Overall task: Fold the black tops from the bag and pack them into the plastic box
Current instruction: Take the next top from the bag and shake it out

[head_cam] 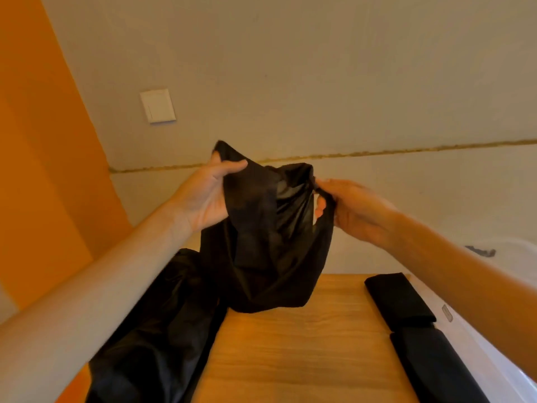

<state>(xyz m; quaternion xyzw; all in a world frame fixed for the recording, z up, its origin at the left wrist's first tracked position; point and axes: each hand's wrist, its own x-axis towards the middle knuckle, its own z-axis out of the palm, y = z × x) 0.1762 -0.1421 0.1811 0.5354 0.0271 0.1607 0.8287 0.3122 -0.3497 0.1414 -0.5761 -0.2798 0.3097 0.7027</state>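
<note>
While the left hand (207, 196) pinched one upper edge of the black top (261, 245) and the right hand (359, 212) gripped the other, it hung spread above the table (305, 359), apparently to find its shape for folding; the bag (151, 330) lay left, two folded tops (399, 298) right.

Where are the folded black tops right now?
In the head view, two folded black tops lie end to end at the lower right, along the right edge of the wooden table, below the right hand.
</note>
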